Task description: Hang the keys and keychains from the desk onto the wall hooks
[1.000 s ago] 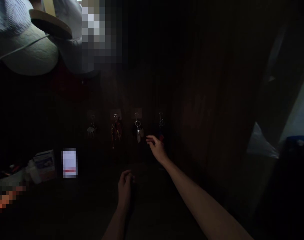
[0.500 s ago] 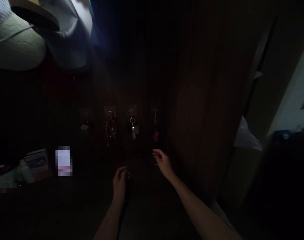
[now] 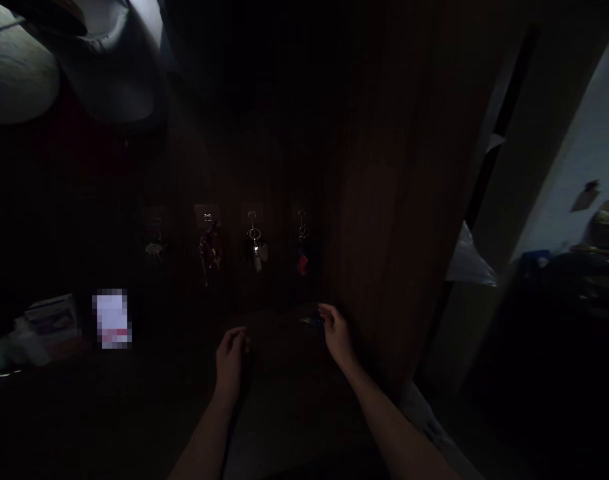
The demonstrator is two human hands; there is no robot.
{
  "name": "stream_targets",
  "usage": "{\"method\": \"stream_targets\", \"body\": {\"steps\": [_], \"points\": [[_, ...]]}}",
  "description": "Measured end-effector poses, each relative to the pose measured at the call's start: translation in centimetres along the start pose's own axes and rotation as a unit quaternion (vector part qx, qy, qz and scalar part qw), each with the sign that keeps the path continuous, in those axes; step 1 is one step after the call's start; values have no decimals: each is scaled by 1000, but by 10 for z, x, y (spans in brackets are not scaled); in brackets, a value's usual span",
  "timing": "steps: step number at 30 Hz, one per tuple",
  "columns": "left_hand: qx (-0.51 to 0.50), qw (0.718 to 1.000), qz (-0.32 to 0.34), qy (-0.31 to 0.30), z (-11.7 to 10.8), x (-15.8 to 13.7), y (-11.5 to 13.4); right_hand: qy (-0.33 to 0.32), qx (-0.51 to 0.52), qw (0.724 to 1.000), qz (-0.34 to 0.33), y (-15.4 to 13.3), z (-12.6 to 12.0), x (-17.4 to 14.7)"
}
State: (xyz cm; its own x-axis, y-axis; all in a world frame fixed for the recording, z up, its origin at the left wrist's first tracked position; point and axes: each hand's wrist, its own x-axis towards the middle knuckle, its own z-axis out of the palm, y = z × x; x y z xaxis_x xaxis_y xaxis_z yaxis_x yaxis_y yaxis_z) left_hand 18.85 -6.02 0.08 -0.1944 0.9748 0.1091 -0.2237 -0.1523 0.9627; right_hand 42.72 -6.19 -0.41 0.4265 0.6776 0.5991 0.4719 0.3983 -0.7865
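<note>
My left hand [image 3: 230, 363] is low over the dark surface, its fingers loosely bent with a small gap at the tips and nothing seen between them. To the right, my right hand [image 3: 338, 337] has its fingers partly stretched out and apart. Just left of its fingertips lies a small dark bluish object with a shiny thin tip [image 3: 307, 321]; the dimness hides its kind and whether I touch it. Above the hands, keys [image 3: 257, 257] and a key ring with a red tag [image 3: 303, 264] hang from wall hooks. A beaded cord [image 3: 209, 253] and another key bunch [image 3: 155, 249] hang further left.
A box [image 3: 54, 320] and a white bottle [image 3: 31, 341] stand at the left, beside a blurred-out bright card [image 3: 113, 319]. Pale hats [image 3: 117, 87] hang at upper left. A dark wooden side panel [image 3: 379, 200] rises on the right, with clear plastic [image 3: 469, 261] beyond it.
The view has shifted, so the hooks and wall things sit further left. My right hand has moved slightly right relative to the hooks, uncovering more of the small bluish object. My left hand stays about as it was.
</note>
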Motion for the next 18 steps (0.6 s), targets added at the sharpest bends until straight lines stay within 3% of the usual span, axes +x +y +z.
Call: {"method": "stream_targets", "body": {"steps": [3, 8, 14, 18], "points": [[6, 1000, -2, -1, 0, 0, 0, 14, -46, 999, -16, 9, -1, -8], [19, 1000, -2, 1, 0, -2, 3, -22, -152, 988, -16, 18, -2, -15], [28, 1000, 3, -1, 2, -4, 7, -62, -301, 951, 42, 15, 3, -21], [35, 999, 5, -15, 2, -4, 6, -112, -332, 936, 46, 8, 3, -24]]}}
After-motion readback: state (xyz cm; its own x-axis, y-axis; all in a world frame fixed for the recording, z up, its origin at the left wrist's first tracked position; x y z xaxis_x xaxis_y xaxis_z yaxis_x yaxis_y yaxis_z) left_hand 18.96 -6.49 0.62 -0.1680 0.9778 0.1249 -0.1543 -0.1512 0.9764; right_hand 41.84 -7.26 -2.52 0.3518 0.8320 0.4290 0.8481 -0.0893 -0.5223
